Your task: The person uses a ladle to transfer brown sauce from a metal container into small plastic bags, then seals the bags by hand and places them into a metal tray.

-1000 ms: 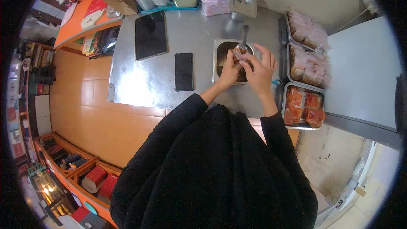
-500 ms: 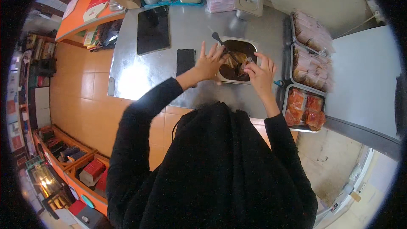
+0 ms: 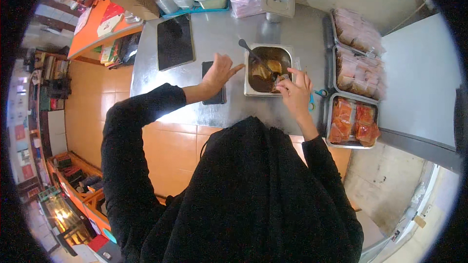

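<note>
**A:** What does the figure show of the person's clothing?

**B:** A loose black garment [image 3: 253,199] covering the head, shoulders and trunk, filling the frame from centre toward 6 o'clock. The cloth is plain, without pattern, buttons or markings.

**A:** And the arms?

**B:** Long black sleeves, one toward 10 o'clock [image 3: 141,112], one toward 2 o'clock [image 3: 319,153], each ending at the wrist. The left hand [image 3: 219,73] and right hand [image 3: 295,90] are bare, without gloves.
</note>
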{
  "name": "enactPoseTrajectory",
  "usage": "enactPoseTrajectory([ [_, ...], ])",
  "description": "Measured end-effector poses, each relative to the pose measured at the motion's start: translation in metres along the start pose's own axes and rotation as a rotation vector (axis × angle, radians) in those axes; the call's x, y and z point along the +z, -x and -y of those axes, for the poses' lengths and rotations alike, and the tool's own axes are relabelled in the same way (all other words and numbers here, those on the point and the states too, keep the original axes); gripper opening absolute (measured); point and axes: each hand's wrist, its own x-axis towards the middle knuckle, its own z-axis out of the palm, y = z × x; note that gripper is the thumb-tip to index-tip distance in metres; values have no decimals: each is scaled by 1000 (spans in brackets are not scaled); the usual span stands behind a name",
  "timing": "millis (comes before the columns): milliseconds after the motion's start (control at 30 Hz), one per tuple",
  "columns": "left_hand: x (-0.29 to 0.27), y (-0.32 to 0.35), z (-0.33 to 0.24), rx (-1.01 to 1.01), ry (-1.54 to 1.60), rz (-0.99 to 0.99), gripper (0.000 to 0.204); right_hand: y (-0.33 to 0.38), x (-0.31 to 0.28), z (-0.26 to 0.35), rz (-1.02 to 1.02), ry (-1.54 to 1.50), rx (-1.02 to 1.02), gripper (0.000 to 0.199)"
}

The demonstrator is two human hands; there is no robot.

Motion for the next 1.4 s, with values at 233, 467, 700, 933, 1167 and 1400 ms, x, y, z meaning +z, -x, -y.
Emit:
enactPoseTrajectory([
  [233, -2, -32, -5, 11, 2790, 636, 31, -2, -6, 2, -14, -23, 52, 9],
  [467, -2, -9, -33, -69, 4209, 1251, 32, 1, -7, -2, 1, -32, 61, 9],
  [700, -15, 17, -30, -2, 3888, 746, 36, -14, -19, -1, 121, -21, -60, 7],
  [933, -57, -44, -22, -508, 3279, 262, 22, -25, -31, 5, 212, -54, -169, 7],
  [1167, -37, -64, -39, -155, 3623, 565, 18, -21, -34, 4, 215, -79, -126, 8],
  [1400, -69, -55, -37, -561, 3537, 3, 34, -12, -27, -9, 169, -87, -57, 8],
])
